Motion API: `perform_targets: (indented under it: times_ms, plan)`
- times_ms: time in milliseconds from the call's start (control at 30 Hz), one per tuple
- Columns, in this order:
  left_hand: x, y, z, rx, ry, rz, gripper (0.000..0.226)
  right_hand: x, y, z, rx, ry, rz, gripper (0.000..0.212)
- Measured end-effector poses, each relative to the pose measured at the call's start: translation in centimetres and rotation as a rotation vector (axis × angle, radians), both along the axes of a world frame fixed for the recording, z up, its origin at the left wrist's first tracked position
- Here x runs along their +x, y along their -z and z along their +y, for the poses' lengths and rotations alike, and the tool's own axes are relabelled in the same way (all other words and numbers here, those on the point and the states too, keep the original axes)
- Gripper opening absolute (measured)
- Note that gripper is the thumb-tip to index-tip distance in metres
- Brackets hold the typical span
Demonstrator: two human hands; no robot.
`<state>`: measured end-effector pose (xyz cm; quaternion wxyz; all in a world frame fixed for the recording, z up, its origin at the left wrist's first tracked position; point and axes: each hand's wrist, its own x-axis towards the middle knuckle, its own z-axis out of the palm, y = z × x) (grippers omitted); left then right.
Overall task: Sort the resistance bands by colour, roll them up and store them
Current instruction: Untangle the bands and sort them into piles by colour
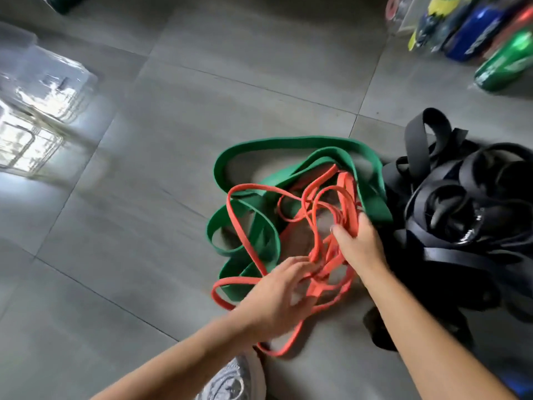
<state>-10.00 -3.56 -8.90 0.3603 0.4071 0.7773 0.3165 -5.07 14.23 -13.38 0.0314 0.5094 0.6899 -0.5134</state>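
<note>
A grey tiled floor (230, 67), seen from above by someone crouching over it. Far to the left of the orange bands (239, 215) stand clear plastic containers (37, 90), catching bright window light.

The orange bands are thin loops lying in a loose tangle on the floor, near the middle of the scene. Under them, and spreading out to their left and beyond their far side, lie wider green bands (288, 142). The two colours are wound through each other.

Just below the orange bands, at the near edge, is the toe of a pale knitted shoe (233, 379).

The left hand (277, 295) reaches into the near side of the orange bands, with its fingers lying among the strands. It is blurred, so I cannot tell whether its grip is pinching anything. The right hand (357, 243) is at the right side of the orange bands, its grip curled round a bunch of the strands.

Touching the right edge of the orange and green tangle is a heap of black bands (461, 203), wide and thickly piled. Well beyond the orange bands, up to the right, lie shiny packaged rolls (476, 33) in yellow, blue, red and green.
</note>
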Motion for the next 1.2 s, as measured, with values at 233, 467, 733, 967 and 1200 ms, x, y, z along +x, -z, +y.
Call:
perform_targets:
  times_ms: [233, 467, 733, 967, 1200]
  plan:
    - [2.7, 0.2, 2.8, -0.198, 0.321, -0.077, 0.034, 1.7, 0.5, -3.5, 0.037, -0.561, -0.227, 0.086]
    - [-4.6, 2.7, -3.3, -0.505, -0.560, 0.268, 0.053, 1.4, 0.8, -0.7, 0.401, -0.286, -0.289, 0.050]
    - [-7.0, 4.0, -4.7, -0.854, -0.091, 0.457, 0.044, -0.3, -0.7, -8.6, 0.099, -0.616, -0.290, 0.110]
    - [-7.5, 4.5, -4.0, -0.877, 0.164, 0.517, 0.071, 1.0, 2.1, -12.2, 0.349, -0.903, -0.433, 0.073]
    - [-8.1, 6.3, -4.0, -0.923, -0.114, 0.378, 0.100, 3.7, 1.5, -8.1, 0.415, -0.542, -0.185, 0.022]
